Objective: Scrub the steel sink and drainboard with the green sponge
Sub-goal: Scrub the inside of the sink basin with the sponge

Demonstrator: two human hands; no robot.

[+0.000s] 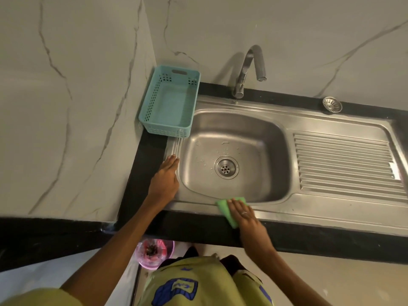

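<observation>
The steel sink [247, 129] has a round drain [226, 167] in its bowl, with water drops around it, and a ribbed drainboard [344, 160] on its right. The green sponge [223, 205] lies on the sink's front rim, just below the bowl. My right hand [244, 214] presses flat on the sponge with straight fingers. My left hand [165, 178] rests flat on the sink's left rim, fingers straight and pointing away from me.
A teal plastic basket [170, 102] stands at the sink's back left corner. The tap [249, 69] rises behind the bowl. A loose steel strainer [332, 104] lies on the black counter edge at the back right. A pink bin [154, 252] stands on the floor below.
</observation>
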